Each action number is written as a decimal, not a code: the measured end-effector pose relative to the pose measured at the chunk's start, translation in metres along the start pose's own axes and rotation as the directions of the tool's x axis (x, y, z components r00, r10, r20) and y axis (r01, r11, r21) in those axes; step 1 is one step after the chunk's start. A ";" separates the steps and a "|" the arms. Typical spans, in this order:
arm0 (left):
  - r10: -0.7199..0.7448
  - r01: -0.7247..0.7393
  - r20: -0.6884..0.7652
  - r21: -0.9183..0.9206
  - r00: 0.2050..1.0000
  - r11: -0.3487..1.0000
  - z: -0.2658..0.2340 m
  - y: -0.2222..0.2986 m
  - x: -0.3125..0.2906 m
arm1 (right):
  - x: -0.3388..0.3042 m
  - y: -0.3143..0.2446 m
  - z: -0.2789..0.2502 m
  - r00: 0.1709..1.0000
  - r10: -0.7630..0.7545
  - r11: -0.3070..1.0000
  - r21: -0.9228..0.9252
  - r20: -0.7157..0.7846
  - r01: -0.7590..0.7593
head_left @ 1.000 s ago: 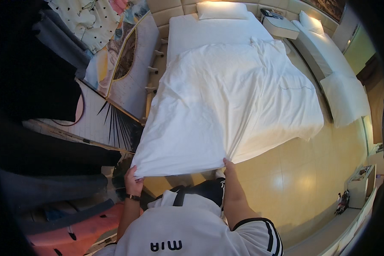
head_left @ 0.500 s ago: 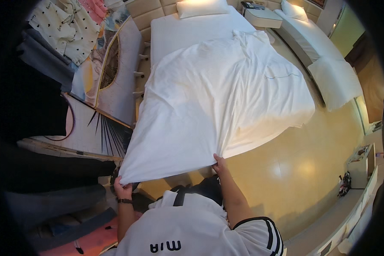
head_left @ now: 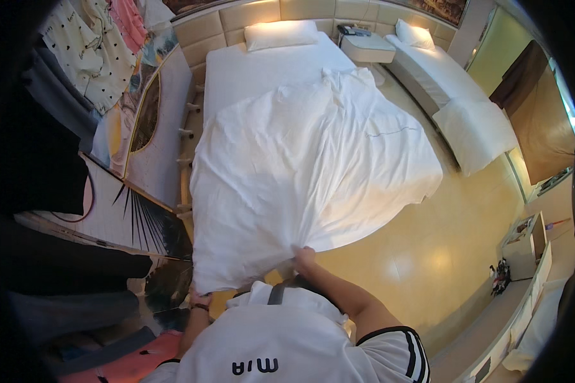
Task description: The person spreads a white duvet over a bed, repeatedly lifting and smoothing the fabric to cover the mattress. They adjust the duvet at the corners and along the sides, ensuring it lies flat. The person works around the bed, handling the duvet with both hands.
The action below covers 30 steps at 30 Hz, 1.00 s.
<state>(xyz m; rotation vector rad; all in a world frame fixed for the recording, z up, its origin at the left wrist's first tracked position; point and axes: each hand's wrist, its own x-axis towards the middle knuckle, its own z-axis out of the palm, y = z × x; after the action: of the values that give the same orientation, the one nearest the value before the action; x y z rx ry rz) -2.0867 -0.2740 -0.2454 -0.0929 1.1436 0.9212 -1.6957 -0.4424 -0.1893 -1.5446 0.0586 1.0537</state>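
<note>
A rumpled white duvet (head_left: 255,172) spreads over the lower part of the near bed (head_left: 236,76) and hangs down toward me, with folds fanning out from its near edge. My right hand (head_left: 305,257) is closed on that edge, bunching the cloth. At the near left corner my left hand (head_left: 200,298), with a dark band on the wrist, is closed on the duvet; its fingers are partly hidden by the cloth. A white pillow (head_left: 281,35) lies at the head of the bed.
A folding screen (head_left: 156,118) draped with clothes stands along the left. A bedside table (head_left: 367,48) with a telephone separates this bed from a second one (head_left: 428,80) on the right. Tiled floor (head_left: 415,255) lies at right, beside a low cabinet (head_left: 524,246).
Both hands have moved lower and nearer to me, still on the duvet. Its near edge has dropped and its left side hangs straighter. The view has shifted slightly.
</note>
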 end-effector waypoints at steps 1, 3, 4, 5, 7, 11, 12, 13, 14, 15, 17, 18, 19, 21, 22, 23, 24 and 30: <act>-0.112 0.122 -0.096 0.115 0.989 0.986 0.026 -0.037 -0.011 | 0.002 -0.001 -0.003 0.992 -0.122 0.971 -0.205 0.036 0.127; -0.217 -0.099 0.284 0.787 0.934 0.609 0.048 -0.084 -0.018 | -0.012 -0.027 0.014 0.992 -0.126 0.935 -0.331 0.026 0.127; -0.449 -0.079 0.337 0.862 0.828 0.500 0.069 -0.106 -0.030 | -0.030 -0.051 0.030 0.999 -0.018 0.967 -0.256 -0.050 0.004; -0.674 0.229 0.336 0.763 0.658 0.604 0.116 -0.130 -0.051 | -0.029 -0.054 0.028 0.998 -0.003 0.978 -0.209 -0.067 -0.011; -0.865 0.596 0.306 0.631 0.397 0.497 0.179 -0.165 -0.086 | -0.029 -0.058 0.035 0.997 0.034 0.992 -0.118 -0.067 -0.042; -0.484 0.280 0.381 0.478 0.788 0.832 0.228 -0.216 -0.113 | -0.046 -0.073 0.049 0.990 0.113 0.993 0.047 -0.079 -0.110; -0.476 0.318 0.337 0.427 0.813 0.846 0.223 -0.219 -0.103 | -0.056 -0.083 0.048 0.989 0.139 0.989 0.060 -0.057 -0.135; -0.464 0.350 0.288 0.369 0.838 0.861 0.213 -0.219 -0.083 | -0.067 -0.092 0.049 0.985 0.168 0.984 0.068 -0.030 -0.166; -0.458 0.375 0.256 0.314 0.851 0.872 0.209 -0.222 -0.063 | -0.075 -0.099 0.047 0.984 0.176 0.982 0.079 -0.009 -0.174; -0.462 0.372 0.341 0.298 0.819 0.879 0.210 -0.238 -0.050 | -0.022 -0.047 0.034 0.983 0.164 0.885 0.428 0.084 -0.185; -0.349 0.242 0.360 0.310 0.865 0.920 0.205 -0.238 -0.060 | -0.038 -0.067 0.027 0.971 0.102 0.855 0.480 0.218 -0.197; -0.309 0.182 0.377 0.337 0.873 0.924 0.215 -0.239 -0.081 | -0.035 -0.067 0.008 0.904 -0.316 0.949 0.096 0.288 0.301; -0.313 0.213 0.397 0.275 0.863 0.937 0.235 -0.236 -0.120 | -0.032 -0.066 -0.009 0.672 -0.672 0.632 -0.233 0.310 0.739; -0.284 0.205 0.418 0.224 0.863 0.953 0.218 -0.237 -0.096 | -0.013 -0.084 -0.004 0.992 -0.094 0.965 0.252 0.081 0.071; -0.288 0.221 0.388 0.210 0.875 0.953 0.217 -0.243 -0.098 | 0.001 -0.085 -0.009 0.957 0.274 0.818 0.499 0.100 -0.286; -0.332 0.250 0.397 0.245 0.856 0.937 0.219 -0.252 -0.107 | 0.030 -0.056 -0.031 0.992 0.123 0.935 0.334 0.018 -0.121; -0.332 0.244 0.378 0.262 0.864 0.934 0.214 -0.255 -0.110 | 0.038 -0.050 -0.041 0.994 0.028 0.995 -0.093 -0.105 -0.038; -0.379 0.289 0.332 0.291 0.864 0.912 0.192 -0.256 -0.112 | 0.030 -0.100 -0.052 0.655 -0.643 0.368 -0.910 -0.396 -0.189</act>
<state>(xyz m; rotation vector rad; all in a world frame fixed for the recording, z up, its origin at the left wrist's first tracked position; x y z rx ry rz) -1.7855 -0.4077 -0.1640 0.0755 0.8244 0.4590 -1.5912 -0.4397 -0.1382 -2.8538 -0.2927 -0.0074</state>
